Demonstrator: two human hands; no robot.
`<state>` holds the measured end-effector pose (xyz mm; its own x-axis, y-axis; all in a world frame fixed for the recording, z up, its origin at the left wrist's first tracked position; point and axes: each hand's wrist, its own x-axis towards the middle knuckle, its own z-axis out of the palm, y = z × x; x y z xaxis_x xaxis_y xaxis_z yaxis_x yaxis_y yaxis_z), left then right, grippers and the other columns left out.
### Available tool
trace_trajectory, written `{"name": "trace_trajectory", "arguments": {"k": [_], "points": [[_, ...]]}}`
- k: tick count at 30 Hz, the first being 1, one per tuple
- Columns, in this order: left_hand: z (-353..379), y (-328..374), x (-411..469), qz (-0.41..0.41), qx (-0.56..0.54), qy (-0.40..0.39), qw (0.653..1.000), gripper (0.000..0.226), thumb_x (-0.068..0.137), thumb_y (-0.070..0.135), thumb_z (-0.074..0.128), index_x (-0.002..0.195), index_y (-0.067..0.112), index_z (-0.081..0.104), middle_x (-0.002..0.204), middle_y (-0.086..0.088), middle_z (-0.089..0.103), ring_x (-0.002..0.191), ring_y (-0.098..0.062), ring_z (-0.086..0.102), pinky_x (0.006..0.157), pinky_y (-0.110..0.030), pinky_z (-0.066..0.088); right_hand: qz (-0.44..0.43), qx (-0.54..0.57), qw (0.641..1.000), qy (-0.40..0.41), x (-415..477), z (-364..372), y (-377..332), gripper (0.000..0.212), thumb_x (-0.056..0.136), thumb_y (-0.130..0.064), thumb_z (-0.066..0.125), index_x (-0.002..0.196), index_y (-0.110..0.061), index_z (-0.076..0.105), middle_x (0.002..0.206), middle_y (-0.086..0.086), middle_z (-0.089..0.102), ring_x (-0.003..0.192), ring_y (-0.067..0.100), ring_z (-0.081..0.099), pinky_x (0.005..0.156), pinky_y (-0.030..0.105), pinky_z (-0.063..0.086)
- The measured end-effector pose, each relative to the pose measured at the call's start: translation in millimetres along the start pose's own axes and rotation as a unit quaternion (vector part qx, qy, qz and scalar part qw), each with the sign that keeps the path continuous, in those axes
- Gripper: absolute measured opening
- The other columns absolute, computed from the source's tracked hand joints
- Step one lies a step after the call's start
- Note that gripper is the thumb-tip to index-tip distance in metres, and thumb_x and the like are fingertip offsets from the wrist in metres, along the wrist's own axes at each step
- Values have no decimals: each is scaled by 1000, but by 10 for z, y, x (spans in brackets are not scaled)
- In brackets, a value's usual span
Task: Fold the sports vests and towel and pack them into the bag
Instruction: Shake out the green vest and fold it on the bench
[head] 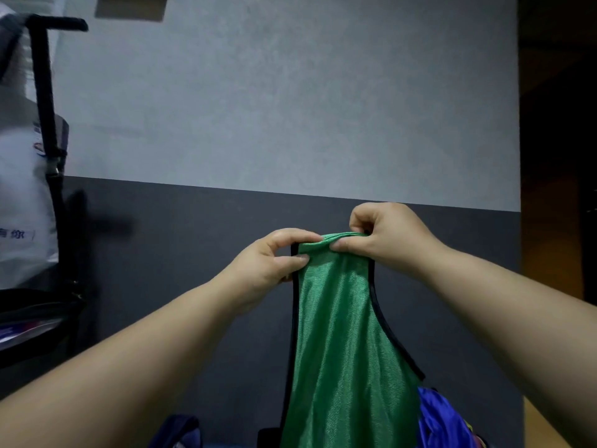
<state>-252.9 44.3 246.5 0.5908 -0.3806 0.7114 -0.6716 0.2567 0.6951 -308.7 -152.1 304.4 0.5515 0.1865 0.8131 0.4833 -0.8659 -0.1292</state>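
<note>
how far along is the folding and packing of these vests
Early. Nothing in view looks folded or packed yet. In hand: the left hand and right hand both pinch the top edge of the green vest, which hangs down. Left to do: fold it, fold the crumpled blue garment at lower right, then pack. The towel is out of view, and the inside of the white bag at the left is hidden.

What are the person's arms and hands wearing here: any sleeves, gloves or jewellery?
Nothing is worn on them in this view. Both forearms are bare up to the frame edge, with no sleeve cuff showing. The left hand and right hand have no gloves, watch, bracelet or visible rings.
</note>
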Motion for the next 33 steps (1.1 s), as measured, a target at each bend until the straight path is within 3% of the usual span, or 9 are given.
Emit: {"name": "trace_trajectory", "arguments": {"k": [2, 5, 10, 14, 18, 25, 28, 31, 33], "points": [[8, -11, -5, 1, 18, 5, 1000, 27, 89, -5, 60, 93, 20, 70, 94, 22, 69, 88, -3, 67, 73, -18, 52, -1, -13, 1000, 1, -3, 1, -12, 49, 70, -45, 81, 59, -18, 41, 53, -9, 38, 51, 8, 31, 50, 25, 27], [0, -31, 7, -9, 43, 19, 999, 17, 84, 1, 68, 86, 17, 64, 84, 11, 70, 81, -9, 67, 77, -23, 54, -5, -43, 999, -7, -15, -25, -40, 50, 72, -46, 80, 60, -18, 41, 55, -7, 40, 53, 10, 33, 52, 29, 29], [17, -3, 19, -45, -29, 32, 998, 14, 90, 3, 60, 82, 13, 54, 73, 0, 62, 67, -12, 60, 64, -22, 52, 9, -59, 997, -38, -18, -101, -63, 55, 67, -53, 81, 60, -18, 40, 54, -7, 37, 53, 10, 31, 51, 28, 26], [23, 6, 44, -66, -59, 48, 995, 24, 89, -1, 59, 76, 17, 50, 68, 0, 55, 63, -15, 50, 59, -26, 38, 32, 16, 997, -74, -25, -165, -43, 51, 67, -45, 84, 60, -19, 40, 55, -11, 36, 53, 7, 30, 51, 24, 25], [38, 5, 75, -78, -89, 50, 992, 28, 88, -3, 58, 77, 20, 47, 66, 4, 52, 54, -10, 49, 45, -19, 39, 48, 95, 989, -102, -55, -163, -37, 47, 71, -33, 84, 65, -20, 39, 59, -8, 35, 54, 8, 30, 49, 19, 26], [60, -19, 114, -79, -138, 66, 985, 23, 89, -4, 56, 87, 17, 49, 74, 0, 60, 60, -16, 55, 51, -25, 49, 144, 186, 957, -172, -41, -93, -18, 18, 81, -19, 78, 96, -16, 69, 81, -3, 64, 63, 6, 58, 54, 20, 48], [99, -34, 112, -86, -153, 90, 980, 21, 91, -3, 57, 100, 15, 51, 81, -2, 64, 61, -16, 58, 53, -25, 52, 164, 183, 956, -161, -30, -57, -36, 6, 86, -16, 73, 90, -12, 72, 83, 4, 69, 71, 13, 63, 69, 29, 56], [90, -95, 115, -118, -149, 73, 979, 35, 88, 7, 66, 120, 11, 53, 102, -9, 66, 73, -19, 63, 62, -28, 56, 177, 206, 951, -145, -11, -26, -67, 3, 89, -13, 67, 86, -13, 67, 79, 4, 66, 68, 14, 61, 65, 30, 54], [90, -107, 85, -157, -102, 31, 982, 41, 79, 24, 71, 117, 10, 64, 111, -15, 63, 85, -24, 59, 76, -35, 51, 189, 222, 947, -136, 7, -17, -87, 5, 91, -12, 64, 86, -14, 65, 77, 3, 64, 67, 14, 59, 64, 29, 51]]}}
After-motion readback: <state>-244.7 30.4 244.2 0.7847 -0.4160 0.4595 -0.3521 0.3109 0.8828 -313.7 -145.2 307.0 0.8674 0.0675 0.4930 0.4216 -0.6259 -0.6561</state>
